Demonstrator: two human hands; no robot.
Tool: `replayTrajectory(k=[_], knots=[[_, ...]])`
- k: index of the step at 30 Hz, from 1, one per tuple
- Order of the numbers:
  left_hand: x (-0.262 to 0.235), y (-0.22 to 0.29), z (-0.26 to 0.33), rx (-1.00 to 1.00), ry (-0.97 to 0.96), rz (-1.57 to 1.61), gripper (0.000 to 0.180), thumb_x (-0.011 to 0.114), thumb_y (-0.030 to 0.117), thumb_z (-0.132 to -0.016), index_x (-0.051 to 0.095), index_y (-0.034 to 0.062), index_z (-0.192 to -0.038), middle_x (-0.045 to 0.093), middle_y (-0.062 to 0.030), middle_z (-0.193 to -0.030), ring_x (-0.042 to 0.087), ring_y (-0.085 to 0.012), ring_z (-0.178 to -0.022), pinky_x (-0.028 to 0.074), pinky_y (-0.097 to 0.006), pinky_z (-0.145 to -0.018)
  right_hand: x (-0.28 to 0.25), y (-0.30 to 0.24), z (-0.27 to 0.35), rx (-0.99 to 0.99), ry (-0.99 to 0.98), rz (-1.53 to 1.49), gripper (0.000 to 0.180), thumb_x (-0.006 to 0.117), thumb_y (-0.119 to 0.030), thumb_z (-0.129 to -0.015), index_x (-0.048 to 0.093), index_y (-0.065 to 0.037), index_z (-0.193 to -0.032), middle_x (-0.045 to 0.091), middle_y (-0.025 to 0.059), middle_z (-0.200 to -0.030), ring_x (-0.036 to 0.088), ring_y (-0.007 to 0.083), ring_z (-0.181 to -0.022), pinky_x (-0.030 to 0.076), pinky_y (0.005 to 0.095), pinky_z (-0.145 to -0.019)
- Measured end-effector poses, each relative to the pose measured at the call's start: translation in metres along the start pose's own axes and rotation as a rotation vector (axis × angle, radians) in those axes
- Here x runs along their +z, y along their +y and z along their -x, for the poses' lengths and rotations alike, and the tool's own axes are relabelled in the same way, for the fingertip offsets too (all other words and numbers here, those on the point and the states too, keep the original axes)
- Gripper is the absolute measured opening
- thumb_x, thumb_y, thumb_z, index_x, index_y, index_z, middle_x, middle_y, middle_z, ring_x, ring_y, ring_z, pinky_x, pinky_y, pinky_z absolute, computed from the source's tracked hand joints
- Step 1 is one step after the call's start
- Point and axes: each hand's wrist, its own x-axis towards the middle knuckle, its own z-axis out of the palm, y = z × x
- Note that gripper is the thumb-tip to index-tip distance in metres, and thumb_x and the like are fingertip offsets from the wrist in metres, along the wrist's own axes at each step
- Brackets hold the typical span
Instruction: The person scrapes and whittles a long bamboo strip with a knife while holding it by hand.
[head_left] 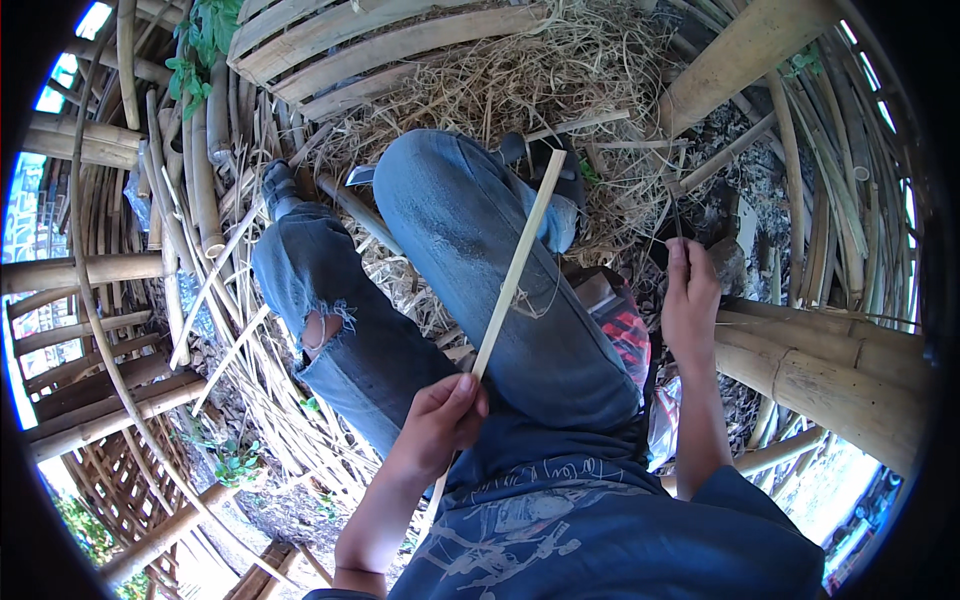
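My left hand (445, 425) is closed round a long, pale bamboo strip (512, 270). The strip slants up and away across my right thigh, its lower end running back past my wrist toward my shirt. A thin curled shaving (530, 303) lies on the jeans beside it. Out to the right, my right hand (690, 295) is closed on a thin, dark, blade-like tool (676, 215) pointing away from me. Its handle is hidden in the fingers, and I cannot tell its exact kind. The tool and the strip are apart.
Shavings (500, 85) are heaped beyond my knees, and split strips (290, 400) lie to the left. Thick bamboo poles (820, 385) stand close on the right. A red-and-clear plastic bag (625, 335) sits by my right thigh. Split bamboo slats (390, 45) rest at the far side.
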Motion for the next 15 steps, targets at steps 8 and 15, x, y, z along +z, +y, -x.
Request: replayTrajectory(k=[8, 15], knots=[[-0.015, 0.024, -0.008, 0.070, -0.237, 0.329, 0.041, 0.035, 0.039, -0.101, 0.043, 0.0100, -0.073, 0.029, 0.0041, -0.054, 0.023, -0.0058, -0.047, 0.017, -0.021, -0.040, 0.015, -0.059, 0.040, -0.610, -0.412, -0.284, 0.032, 0.061, -0.033, -0.090, 0.058, -0.003, -0.100, 0.062, 0.0084, -0.071, 0.063, 0.0213, -0.060, 0.049, 0.0334, -0.054], [-0.023, 0.017, -0.020, -0.083, -0.290, 0.426, 0.045, 0.039, 0.046, -0.098, 0.042, 0.0115, -0.069, 0.028, 0.0049, -0.052, 0.024, -0.0059, -0.047, 0.016, -0.021, -0.039, 0.021, -0.045, 0.013, 0.074, -0.128, -0.424, 0.041, 0.060, -0.032, -0.091, 0.053, -0.001, -0.118, 0.051, 0.0059, -0.063, 0.050, 0.0136, -0.054, 0.040, 0.0304, -0.051]])
